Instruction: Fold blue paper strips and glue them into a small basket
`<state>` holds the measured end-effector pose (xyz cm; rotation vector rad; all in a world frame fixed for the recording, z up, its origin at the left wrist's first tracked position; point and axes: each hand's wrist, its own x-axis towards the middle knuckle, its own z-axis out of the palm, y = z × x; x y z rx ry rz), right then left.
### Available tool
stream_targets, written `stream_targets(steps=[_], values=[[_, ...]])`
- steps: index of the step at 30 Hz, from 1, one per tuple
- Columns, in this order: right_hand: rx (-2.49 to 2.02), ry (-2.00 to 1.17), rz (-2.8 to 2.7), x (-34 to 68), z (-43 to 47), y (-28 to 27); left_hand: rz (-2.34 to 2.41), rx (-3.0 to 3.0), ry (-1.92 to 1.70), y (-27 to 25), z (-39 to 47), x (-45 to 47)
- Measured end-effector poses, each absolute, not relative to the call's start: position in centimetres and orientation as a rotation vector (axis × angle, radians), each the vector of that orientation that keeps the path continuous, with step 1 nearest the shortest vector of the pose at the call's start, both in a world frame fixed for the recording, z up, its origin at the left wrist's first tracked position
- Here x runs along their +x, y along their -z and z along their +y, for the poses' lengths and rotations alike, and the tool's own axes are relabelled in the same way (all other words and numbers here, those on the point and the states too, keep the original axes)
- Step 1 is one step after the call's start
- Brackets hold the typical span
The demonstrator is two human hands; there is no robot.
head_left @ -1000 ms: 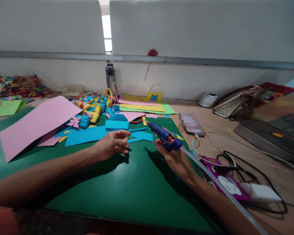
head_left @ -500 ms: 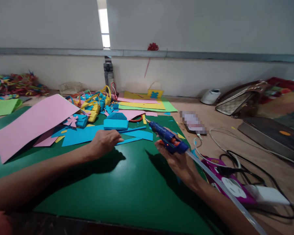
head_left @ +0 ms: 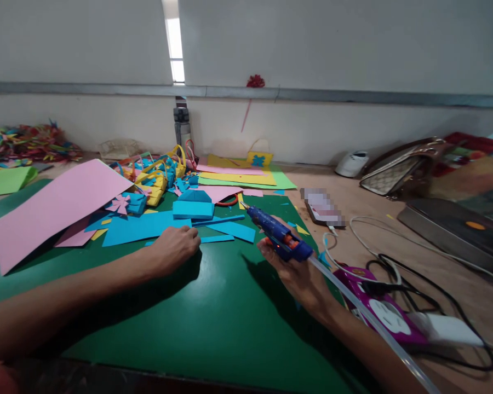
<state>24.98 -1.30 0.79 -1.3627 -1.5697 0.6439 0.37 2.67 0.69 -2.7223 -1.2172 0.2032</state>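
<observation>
My right hand [head_left: 298, 276] is wrapped round a blue glue gun [head_left: 277, 232], its nozzle aimed up and left; a small red light glows on it. A long clear glue stick [head_left: 365, 312] runs out of the gun's back end. Low over the green mat [head_left: 213, 317], my left hand [head_left: 175, 247] is closed with its fingers curled down; whatever they may hold is hidden. Just beyond it lie a blue foam sheet [head_left: 137, 229] and several blue strips [head_left: 232, 229]. A folded blue foam piece [head_left: 193, 209] stands behind the left hand.
Pink foam sheets [head_left: 61, 205] and small foam baskets [head_left: 152, 186] fill the left. Stacked coloured sheets [head_left: 246, 176], red-handled scissors [head_left: 229, 202] and a bottle [head_left: 182, 126] stand at the back. To the right are a phone [head_left: 322, 207], cables and a purple power strip [head_left: 411, 325].
My left hand has come down and slightly nearer, beside the blue strips, its fingers now curled under. The glue gun in my right hand has barely shifted.
</observation>
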Motion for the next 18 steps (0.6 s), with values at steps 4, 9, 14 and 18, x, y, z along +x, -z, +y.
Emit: stream_targets(steps=[4,9,14,18], values=[[-1.328,-0.707,-1.575,25.0,-1.3,-0.7,-1.226,-2.733,-0.252,-1.1,2.4,0.3],[-1.35,-0.716,-1.574,25.0,-1.6,-0.9,-1.258,-2.746,-0.307,-1.7,2.5,0.3],[-1.345,-0.708,-1.58,25.1,-1.6,-0.7,-1.196,-2.778,-0.274,-2.0,2.1,-0.6],[-1.305,-0.753,-1.565,24.9,-1.6,-0.7,-1.085,-2.842,-0.262,-2.1,1.4,-1.6]])
